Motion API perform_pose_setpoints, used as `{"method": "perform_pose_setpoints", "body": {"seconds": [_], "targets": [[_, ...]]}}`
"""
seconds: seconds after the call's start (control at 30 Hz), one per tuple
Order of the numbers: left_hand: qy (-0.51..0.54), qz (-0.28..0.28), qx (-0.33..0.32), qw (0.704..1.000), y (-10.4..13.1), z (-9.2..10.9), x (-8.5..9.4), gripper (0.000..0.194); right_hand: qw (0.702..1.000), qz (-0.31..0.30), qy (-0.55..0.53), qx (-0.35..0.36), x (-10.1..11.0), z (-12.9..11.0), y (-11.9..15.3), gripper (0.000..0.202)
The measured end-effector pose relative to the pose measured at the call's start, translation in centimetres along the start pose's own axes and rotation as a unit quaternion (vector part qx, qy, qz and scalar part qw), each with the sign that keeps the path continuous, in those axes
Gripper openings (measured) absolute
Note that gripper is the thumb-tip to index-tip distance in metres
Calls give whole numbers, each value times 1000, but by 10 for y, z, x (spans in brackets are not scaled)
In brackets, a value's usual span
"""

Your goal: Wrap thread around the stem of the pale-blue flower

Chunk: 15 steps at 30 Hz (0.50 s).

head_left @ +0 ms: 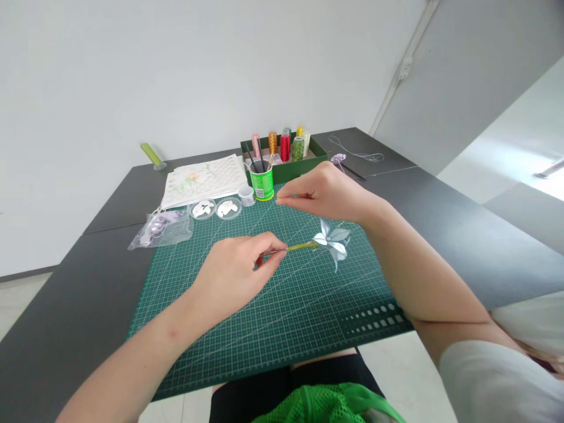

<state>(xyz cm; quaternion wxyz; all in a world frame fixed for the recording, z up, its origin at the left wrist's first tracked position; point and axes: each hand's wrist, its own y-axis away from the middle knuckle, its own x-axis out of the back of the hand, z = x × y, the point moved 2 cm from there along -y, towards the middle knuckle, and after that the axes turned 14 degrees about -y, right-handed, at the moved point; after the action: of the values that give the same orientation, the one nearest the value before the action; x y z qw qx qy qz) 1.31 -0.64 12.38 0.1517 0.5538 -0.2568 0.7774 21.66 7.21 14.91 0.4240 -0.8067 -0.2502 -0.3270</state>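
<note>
A pale blue-white flower (332, 238) on a green stem (302, 246) points to the right over the green cutting mat (264, 311). My left hand (244, 264) pinches the stem's left end between thumb and fingertips. Above and to the right of it, my right hand (328, 191) is raised with its thumb and fingers pressed together, pointing left. Whatever lies between those right fingertips is too small to make out. The right hand is apart from the flower and from my left hand.
Behind the mat stand a green tin (263, 185) of brushes and a green box (291, 171) of thread spools. Further left are two dishes of white pieces (227, 207), papers (205, 179) and a plastic bag (163, 229). Loose wire (356, 154) lies at back right.
</note>
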Motion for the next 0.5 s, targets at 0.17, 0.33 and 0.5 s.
{"method": "perform_pose_setpoints", "body": {"seconds": [0.17,0.33,0.5], "targets": [[26,-23,6,999,-2,0,-2,15,999,31,-2,22,7,-12,2,30],[32,-39,2,999,-4,-1,0,18,999,22,21,26,15,-32,6,32],[40,-49,1,998,-4,-2,0,19,999,23,35,30,20,-45,10,34]]}}
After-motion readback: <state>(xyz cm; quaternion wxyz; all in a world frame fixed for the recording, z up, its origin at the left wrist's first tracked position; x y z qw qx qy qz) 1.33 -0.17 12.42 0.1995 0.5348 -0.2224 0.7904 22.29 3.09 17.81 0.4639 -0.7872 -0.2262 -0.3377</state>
